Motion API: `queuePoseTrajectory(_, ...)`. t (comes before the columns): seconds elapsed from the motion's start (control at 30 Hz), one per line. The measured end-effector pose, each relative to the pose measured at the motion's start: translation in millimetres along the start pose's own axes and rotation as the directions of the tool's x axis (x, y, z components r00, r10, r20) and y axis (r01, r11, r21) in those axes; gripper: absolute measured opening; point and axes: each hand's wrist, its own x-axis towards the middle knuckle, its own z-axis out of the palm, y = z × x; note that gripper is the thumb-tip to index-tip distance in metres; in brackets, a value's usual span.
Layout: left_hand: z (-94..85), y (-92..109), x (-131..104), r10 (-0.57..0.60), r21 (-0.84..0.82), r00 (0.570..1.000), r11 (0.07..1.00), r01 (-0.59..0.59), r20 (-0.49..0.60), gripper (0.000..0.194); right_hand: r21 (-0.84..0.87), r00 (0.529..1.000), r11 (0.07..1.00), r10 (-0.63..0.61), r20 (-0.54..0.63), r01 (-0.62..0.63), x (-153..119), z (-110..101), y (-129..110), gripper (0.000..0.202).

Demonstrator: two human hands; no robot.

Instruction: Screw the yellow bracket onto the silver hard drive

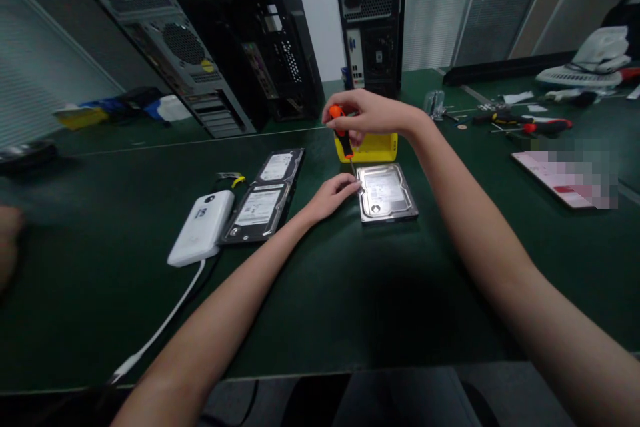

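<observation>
Head view: right hand (367, 111) grips a screwdriver (345, 141); left hand (329, 197), partly open, touches a hard drive (387, 193)

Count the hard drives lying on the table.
3. The silver drive is beside the left hand; left of that hand, the nearer drive and the farther drive lie end to end. Others may be hidden.

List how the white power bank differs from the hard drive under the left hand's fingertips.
Colour: the power bank is white; the hard drive is silvery with a pale label.
Cable: a white cable runs from the power bank; none shows on the hard drive.
Contact: the left hand is at the hard drive's edge; neither hand touches the power bank.
Shared: both lie on the green table.
</observation>
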Motion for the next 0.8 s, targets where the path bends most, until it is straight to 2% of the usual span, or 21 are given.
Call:
queuePoseTrajectory(0.2, 0.2, 0.2, -1.0, 0.007, -0.003, 1.000, 1.000, -0.007, -0.013, 0.030, -0.013, 1.000, 1.000, 0.018, -0.010, -0.018, -4.3, -6.3, 3.0, 0.018)
queuePoseTrajectory(0.8, -4.5, -7.5, 1.8, -0.040, -0.069, 0.997, 0.997, 0.044, 0.065, 0.030, -0.114, 0.997, 0.993, -0.037, -0.060, 0.030, -9.9, -6.9, 7.2, 0.022)
